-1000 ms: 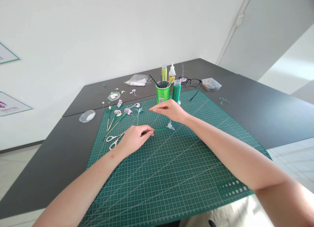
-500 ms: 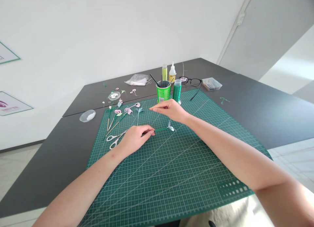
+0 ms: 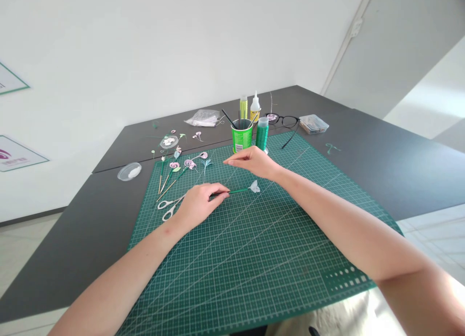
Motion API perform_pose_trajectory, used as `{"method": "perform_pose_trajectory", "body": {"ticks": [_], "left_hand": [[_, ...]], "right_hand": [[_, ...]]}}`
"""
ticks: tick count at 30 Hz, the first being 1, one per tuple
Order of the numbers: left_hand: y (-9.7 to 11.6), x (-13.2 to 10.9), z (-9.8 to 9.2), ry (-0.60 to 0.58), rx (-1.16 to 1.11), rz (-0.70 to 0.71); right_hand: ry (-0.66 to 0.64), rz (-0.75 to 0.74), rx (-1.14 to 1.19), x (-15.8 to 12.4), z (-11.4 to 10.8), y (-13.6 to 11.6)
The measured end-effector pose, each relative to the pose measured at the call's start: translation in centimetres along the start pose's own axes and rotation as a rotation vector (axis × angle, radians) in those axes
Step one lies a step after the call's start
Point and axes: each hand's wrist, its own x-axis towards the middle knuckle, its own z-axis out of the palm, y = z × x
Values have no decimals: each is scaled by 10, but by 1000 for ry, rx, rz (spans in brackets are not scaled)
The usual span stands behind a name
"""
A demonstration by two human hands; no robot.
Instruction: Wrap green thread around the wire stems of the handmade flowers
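Note:
Between thumb and fingers, my left hand (image 3: 205, 200) pinches the green stem of a flower with pale blue petals (image 3: 255, 186). The stem points right, low over the green cutting mat (image 3: 247, 258). My right hand (image 3: 254, 161) hovers above and to the right of the left, its thumb and fingers pressed together. Whatever is between those fingertips is too small to make out. Beside my left hand lies a pair of scissors (image 3: 167, 207) with white handles, its blades partly behind that hand. A loose pale blue flower (image 3: 206, 163) lies just beyond.
Several pink and blue flowers on sticks (image 3: 174, 166) lie at the mat's far left. Behind my right hand stand a green tin with tools (image 3: 241, 137), a green spool (image 3: 262, 134) and a glue bottle (image 3: 255, 108). Glasses (image 3: 289, 121) and a clear box (image 3: 314, 124) lie farther right.
The held flower has turned about its stem, so its petals face another way. My right hand has shifted very slightly to the right; both hands stay pinched.

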Motion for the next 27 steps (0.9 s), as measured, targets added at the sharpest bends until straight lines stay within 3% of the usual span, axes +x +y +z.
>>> {"method": "perform_pose_trajectory", "body": {"ticks": [6,20,27], "left_hand": [[-2,-1,1,55,-43,-1],[-1,-2,1,56,-106,6],[1,-2,-3,141,-138,19]], "right_hand": [[-10,18,8,1,0,1],[-36,13,31,-3,3,-8],[-35,0,63,-1,2,-7]]}}
